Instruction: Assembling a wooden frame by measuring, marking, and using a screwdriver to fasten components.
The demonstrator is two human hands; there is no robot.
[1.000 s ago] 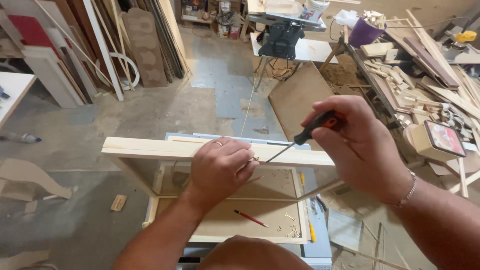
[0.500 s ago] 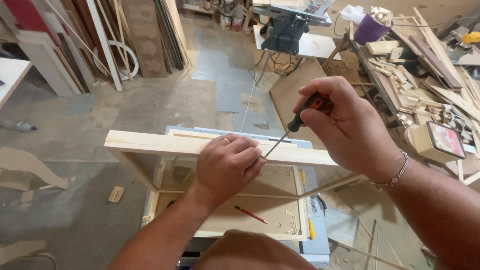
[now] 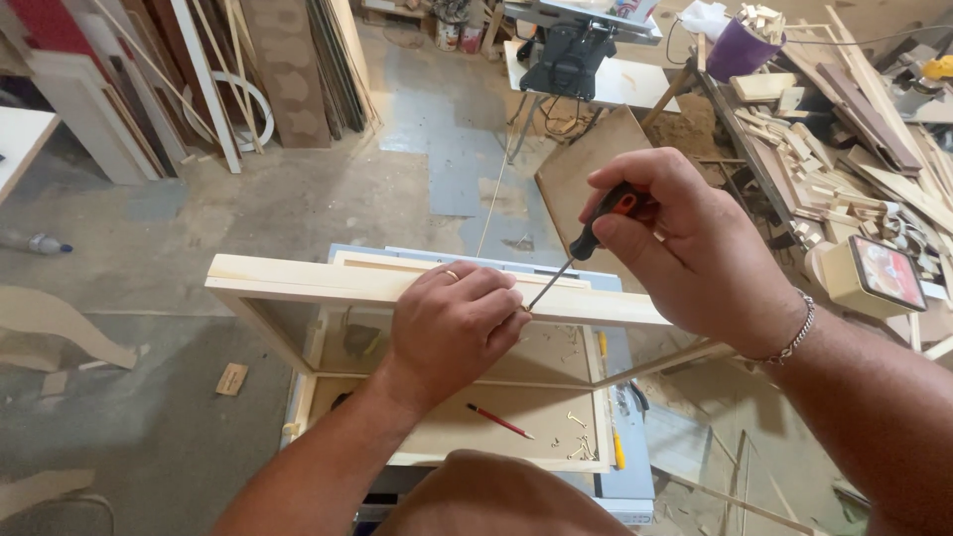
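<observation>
Far left, bare concrete floor (image 3: pixel 298 208) lies open beyond the frame's (image 3: pixel 298 283) left end, with only a white table corner (image 3: pixel 20 139), a bottle (image 3: pixel 40 242) and a curved cut-out (image 3: pixel 60 323) along that side. The pale wooden frame stands on edge on a bench (image 3: pixel 625 467), its top rail running left to right, free at both ends. The left hand (image 3: pixel 452 323) rests on the rail's middle, fingers curled and pressed together, pinching something at the tips too small to make out. Below it, inside the frame, a red pencil (image 3: pixel 499 421) and a few screws (image 3: pixel 576 422) lie on the panel. The screwdriver (image 3: pixel 581 243) slants down from the right, its tip just beside the left fingertips at the rail. The right hand (image 3: pixel 695 248) grips its red-and-black handle in a closed fist, raised above and right of the rail. Far right, a heap of offcuts (image 3: pixel 844 139) and a boxy device (image 3: pixel 874 278) crowd close, leaving little room there.
</observation>
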